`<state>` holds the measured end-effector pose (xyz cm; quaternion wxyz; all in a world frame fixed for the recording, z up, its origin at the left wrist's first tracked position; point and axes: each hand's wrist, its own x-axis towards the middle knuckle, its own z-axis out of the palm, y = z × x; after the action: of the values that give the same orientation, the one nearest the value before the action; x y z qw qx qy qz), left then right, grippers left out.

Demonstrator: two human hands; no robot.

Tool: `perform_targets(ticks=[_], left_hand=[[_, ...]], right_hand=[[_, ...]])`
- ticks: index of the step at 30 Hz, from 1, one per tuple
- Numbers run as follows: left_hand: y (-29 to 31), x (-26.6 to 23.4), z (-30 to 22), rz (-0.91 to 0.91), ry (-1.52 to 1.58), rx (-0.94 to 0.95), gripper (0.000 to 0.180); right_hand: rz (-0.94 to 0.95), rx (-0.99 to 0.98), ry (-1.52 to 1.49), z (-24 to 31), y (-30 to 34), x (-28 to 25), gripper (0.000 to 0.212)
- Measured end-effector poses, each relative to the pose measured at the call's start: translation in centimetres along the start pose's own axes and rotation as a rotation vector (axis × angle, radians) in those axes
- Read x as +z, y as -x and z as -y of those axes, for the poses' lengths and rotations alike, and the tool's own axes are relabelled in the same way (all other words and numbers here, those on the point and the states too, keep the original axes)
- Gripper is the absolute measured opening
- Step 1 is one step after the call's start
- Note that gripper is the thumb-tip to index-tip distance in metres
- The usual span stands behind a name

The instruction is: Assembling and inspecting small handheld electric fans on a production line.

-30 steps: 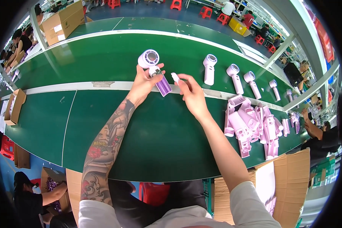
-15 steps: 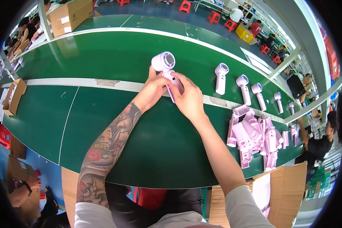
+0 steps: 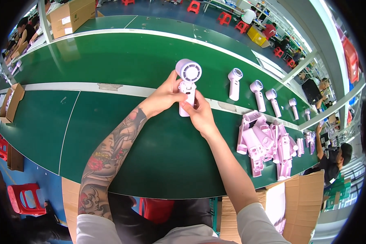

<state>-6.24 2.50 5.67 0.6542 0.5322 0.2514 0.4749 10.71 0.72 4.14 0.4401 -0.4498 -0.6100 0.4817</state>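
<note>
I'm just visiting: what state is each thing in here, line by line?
Handheld fan: held, head end farthest from the person
Front cover: on the handle; fully seated or not, unclear
Left fingers: holding the fan
Right fingers: holding it lower
Five other fans: spaced apart
Lilac shell parts: heaped
Lower-right carton: open

Head cam (L of a side-by-side pair) is worn on the wearer's head, looking down & fwd over the green bench [image 3: 158, 162]. V. wide fisheye: straight edges bow, rim goes dark. L hand [image 3: 166, 96] & R hand [image 3: 201, 116] sit nr ctr, fairly close; lap [image 3: 187, 213] at btm, stools [image 3: 194, 6] far off up top.
</note>
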Motion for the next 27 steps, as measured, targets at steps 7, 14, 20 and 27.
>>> perform_targets(ticks=[7, 14, 20, 27], left_hand=[[-0.2, 0.8, 2.1, 0.073, -0.124, -0.038, 0.063], [0.1, 2.3, 2.8, -0.069, -0.136, 0.031, 0.056], [-0.4, 2.2, 3.3, -0.145, -0.231, 0.078, 0.052], [-0.3, 2.0, 3.3, -0.110, -0.242, 0.058, 0.061]], right_hand=[[0.027, -0.052, -0.206, -1.2, 0.6, -1.4, 0.059], [0.009, -0.144, 0.055, -1.0, 0.4, -1.3, 0.054], [-0.159, -0.190, 0.203, -1.3, 0.6, 0.1, 0.054], [-0.265, -0.198, 0.362, -0.2, 0.9, 0.1, 0.046]])
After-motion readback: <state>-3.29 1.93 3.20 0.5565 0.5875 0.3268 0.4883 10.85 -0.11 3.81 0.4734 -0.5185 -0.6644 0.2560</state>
